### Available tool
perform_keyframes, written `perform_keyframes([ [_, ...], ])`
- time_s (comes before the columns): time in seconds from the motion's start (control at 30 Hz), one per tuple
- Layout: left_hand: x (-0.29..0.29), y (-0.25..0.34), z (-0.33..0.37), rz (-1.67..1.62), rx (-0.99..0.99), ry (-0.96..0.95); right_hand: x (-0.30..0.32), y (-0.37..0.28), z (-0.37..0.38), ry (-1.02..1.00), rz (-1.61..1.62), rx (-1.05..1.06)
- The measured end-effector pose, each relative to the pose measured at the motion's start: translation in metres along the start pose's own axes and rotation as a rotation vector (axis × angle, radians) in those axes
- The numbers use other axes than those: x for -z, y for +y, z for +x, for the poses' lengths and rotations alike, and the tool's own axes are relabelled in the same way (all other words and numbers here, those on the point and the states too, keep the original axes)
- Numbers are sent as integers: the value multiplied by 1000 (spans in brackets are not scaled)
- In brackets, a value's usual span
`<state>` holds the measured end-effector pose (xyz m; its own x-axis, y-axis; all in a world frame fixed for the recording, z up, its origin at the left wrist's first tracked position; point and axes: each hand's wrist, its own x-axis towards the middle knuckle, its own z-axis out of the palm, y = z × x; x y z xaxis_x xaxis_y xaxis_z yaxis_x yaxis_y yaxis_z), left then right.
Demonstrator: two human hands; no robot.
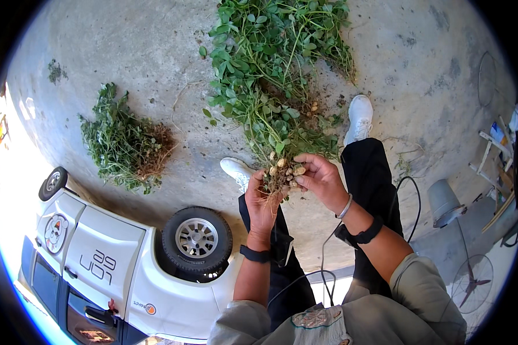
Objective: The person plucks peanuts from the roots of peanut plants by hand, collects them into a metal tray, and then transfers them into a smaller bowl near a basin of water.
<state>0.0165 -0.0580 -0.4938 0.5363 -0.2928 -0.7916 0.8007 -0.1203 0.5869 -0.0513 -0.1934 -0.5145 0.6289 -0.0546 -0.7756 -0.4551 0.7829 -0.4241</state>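
My left hand [261, 202] is closed around the root end of a peanut plant [269, 129], with thin brown roots hanging over the fingers. A cluster of pale peanut pods [281, 164] shows just above that grip. From the right, my right hand [323, 179] pinches a peanut pod [299, 171] at the edge of the cluster with thumb and fingers. The plant's green stems and leaves reach forward onto a large heap of peanut plants [270, 52] on the concrete floor.
A smaller bunch of uprooted plants [118, 138] lies to the left. Near it stands a white vehicle [106, 241] with a large wheel [196, 238]. My white shoes [360, 115] flank the heap's near end. On the right are a grey bucket [443, 204] and a fan [472, 282].
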Motion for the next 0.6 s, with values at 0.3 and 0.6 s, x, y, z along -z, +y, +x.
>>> perform_keyframes([
  [0.3, -2, -14, -6, -186, 96, 21, 5, 5, 2, 220, -339, 210],
  [0.6, -33, -28, -11, 245, -90, 163, 18, -4, 6, 533, -785, 416],
])
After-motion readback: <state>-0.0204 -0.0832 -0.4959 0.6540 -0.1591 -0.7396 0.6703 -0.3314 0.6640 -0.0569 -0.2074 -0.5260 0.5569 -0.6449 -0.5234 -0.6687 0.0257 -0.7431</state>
